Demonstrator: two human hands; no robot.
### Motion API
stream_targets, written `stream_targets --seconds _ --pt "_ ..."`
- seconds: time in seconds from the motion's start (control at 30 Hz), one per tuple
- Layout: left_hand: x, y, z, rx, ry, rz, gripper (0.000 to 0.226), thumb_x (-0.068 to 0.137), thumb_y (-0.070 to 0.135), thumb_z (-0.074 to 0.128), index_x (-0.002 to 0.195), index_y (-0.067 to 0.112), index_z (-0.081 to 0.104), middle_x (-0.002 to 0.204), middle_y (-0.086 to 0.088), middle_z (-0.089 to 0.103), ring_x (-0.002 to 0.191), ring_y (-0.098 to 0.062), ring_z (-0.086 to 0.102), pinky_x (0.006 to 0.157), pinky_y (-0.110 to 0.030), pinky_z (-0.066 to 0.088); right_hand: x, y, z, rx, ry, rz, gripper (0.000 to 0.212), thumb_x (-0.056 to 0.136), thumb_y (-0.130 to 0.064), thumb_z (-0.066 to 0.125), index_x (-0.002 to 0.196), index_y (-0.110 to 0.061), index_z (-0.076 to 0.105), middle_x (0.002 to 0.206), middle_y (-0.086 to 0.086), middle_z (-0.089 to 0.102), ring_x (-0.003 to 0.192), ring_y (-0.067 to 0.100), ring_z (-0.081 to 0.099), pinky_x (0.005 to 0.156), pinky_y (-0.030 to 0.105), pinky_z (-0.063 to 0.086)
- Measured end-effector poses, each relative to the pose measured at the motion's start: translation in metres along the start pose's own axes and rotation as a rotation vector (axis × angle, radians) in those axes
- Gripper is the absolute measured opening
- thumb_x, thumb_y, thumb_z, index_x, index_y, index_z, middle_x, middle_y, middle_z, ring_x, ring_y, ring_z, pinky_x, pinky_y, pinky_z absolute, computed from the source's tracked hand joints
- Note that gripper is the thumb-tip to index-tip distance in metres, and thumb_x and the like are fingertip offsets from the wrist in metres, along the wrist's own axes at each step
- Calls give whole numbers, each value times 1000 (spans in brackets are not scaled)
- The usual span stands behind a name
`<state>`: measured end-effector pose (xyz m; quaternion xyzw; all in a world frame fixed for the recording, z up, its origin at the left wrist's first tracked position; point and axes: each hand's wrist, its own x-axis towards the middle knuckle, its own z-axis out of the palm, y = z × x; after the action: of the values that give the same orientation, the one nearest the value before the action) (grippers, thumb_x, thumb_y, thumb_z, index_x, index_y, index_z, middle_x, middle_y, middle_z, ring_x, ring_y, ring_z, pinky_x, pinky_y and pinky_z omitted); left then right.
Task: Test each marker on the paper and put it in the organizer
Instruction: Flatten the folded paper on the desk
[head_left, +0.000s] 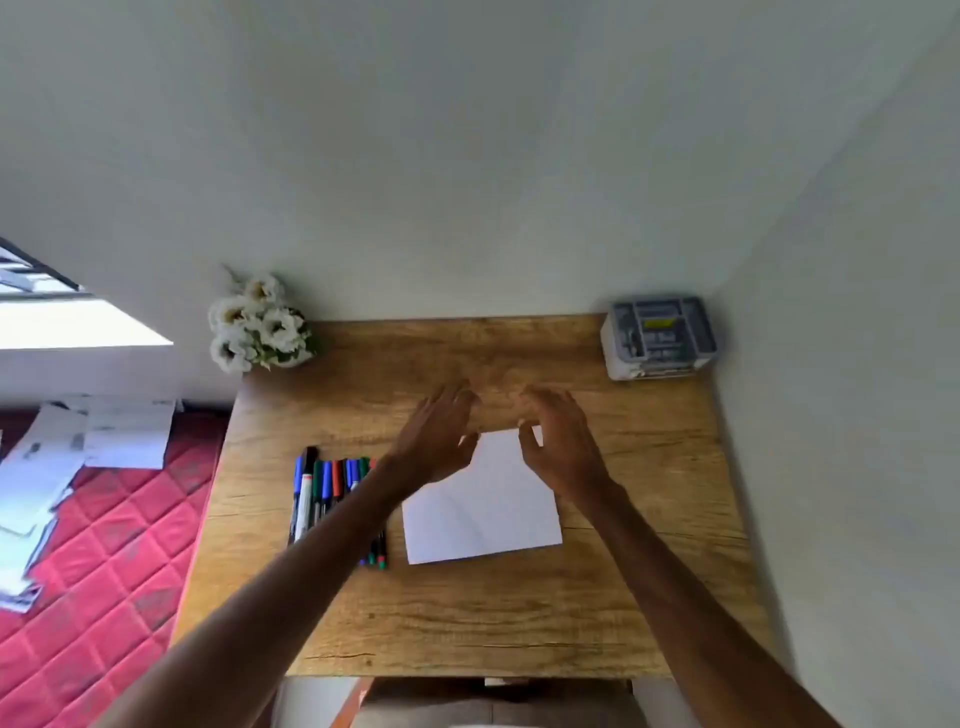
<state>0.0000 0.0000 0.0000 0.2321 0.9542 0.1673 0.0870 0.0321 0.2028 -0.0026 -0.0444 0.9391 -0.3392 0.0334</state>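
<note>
A white sheet of paper lies in the middle of the wooden table. Left of it several markers in blue, green, red and black lie side by side; my left forearm crosses over them and hides part of the row. A grey organizer with compartments stands in the far right corner. My left hand hovers over the paper's far left corner, fingers spread, holding nothing. Over the far right corner my right hand is also spread and holds nothing. Both hands are slightly blurred.
A bunch of white flowers stands at the table's far left corner. White walls close the table at the back and right. To the left a red quilted bed carries loose papers.
</note>
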Motion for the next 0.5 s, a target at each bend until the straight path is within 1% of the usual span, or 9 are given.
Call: stream_targets --seconds 0.03,0.07,0.1,0.13,0.2,0.27,0.37,0.4,0.5 --pt "3 -3 9 5 -21 11 37 87 14 69 121 2 61 129 -20 60 122 -40 57 95 -53 55 0 6 9 -12 -19 10 42 96 -14 62 138 -9 57 145 11 57 140 31 46 119 37 28" --pt "7 -6 17 -11 -10 16 36 90 15 69 123 2 60 133 -20 59 127 -39 55 98 -53 54 2 13 18 -28 -19 29 46 99 -22 61 143 -11 52 152 10 51 146 30 39 120 37 21" --pt "10 -11 28 -10 -8 18 37 92 16 68 125 1 60 138 -21 56 132 -40 52 104 -52 52 2 21 28 -34 -29 41 50 100 -28 59 146 -12 49 157 9 46 150 29 33 120 39 19" --pt "13 -13 35 -6 -11 4 42 94 17 67 131 -1 57 145 -22 52 138 -40 47 108 -51 49 2 27 37 -34 -46 48 52 101 -32 57 148 -13 46 159 8 43 151 28 30 122 42 19" --pt "16 -18 47 -29 -14 -40 56 98 20 63 147 -1 46 159 -21 38 148 -37 35 115 -48 42 5 38 50 -13 -30 34 54 100 -38 54 148 -15 46 160 6 41 151 26 30 123 45 19" --pt "16 -24 59 -27 15 -70 64 99 21 61 154 2 37 165 -17 31 153 -34 29 119 -48 38 10 49 60 -6 24 13 51 98 -39 53 145 -17 51 158 4 44 150 22 33 123 41 17" --pt "16 -25 69 14 55 -80 64 100 25 58 156 4 34 166 -13 30 154 -30 27 121 -46 36 11 61 68 -4 97 -3 44 98 -40 55 137 -20 57 156 -1 48 147 16 35 122 34 16" --pt "16 -25 74 35 69 -77 63 101 27 56 156 5 34 166 -13 29 154 -30 27 121 -47 35 11 64 71 3 115 -17 43 98 -40 55 136 -20 58 155 -2 48 147 15 35 123 34 17" --pt "17 -23 84 142 101 -70 59 104 30 46 155 2 35 165 -17 29 154 -33 26 121 -49 32 11 70 78 -16 135 -44 48 98 -45 53 137 -17 58 157 -1 47 147 17 37 123 41 22"
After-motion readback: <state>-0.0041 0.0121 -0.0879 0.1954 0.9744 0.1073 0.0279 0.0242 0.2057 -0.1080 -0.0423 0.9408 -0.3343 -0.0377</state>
